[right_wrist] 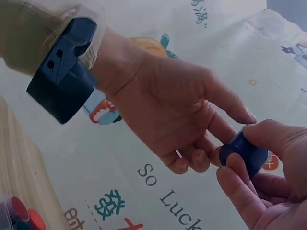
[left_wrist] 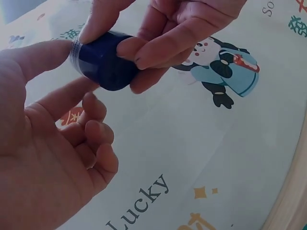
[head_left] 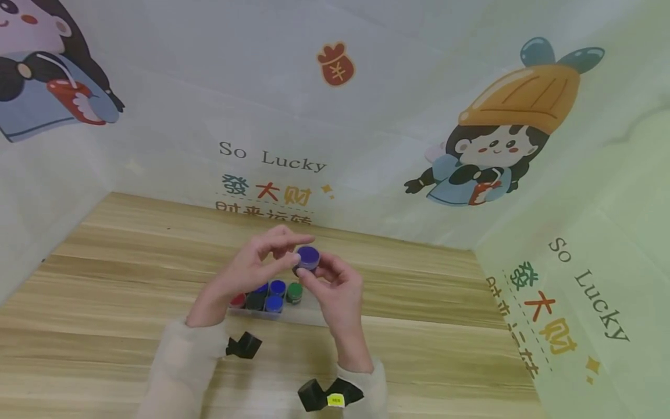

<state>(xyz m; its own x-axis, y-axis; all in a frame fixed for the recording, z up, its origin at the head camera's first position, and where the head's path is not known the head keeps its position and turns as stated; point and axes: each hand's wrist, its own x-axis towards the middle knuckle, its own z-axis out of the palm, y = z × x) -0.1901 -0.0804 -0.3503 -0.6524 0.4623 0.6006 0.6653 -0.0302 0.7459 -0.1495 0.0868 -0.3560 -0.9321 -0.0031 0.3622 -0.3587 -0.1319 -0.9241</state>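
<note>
The printed backdrop (head_left: pixel 387 116) reads "So Lucky" over 發大财, with a further line of characters partly cut off at the table (head_left: pixel 419 291); lettering on the yellow tag (head_left: pixel 335 400) is too small to read. Above a tray (head_left: pixel 309 317) of small jars (head_left: pixel 295 292), a blue jar (head_left: pixel 308 258) sits between both hands: the left hand's (head_left: pixel 253 265) thumb and index finger pinch its clear-edged end, while the right hand's (head_left: pixel 339 288) fingers grip its blue body.

Translucent tray (head_left: pixel 307 316) on wooden table (head_left: pixel 429 349)
</note>
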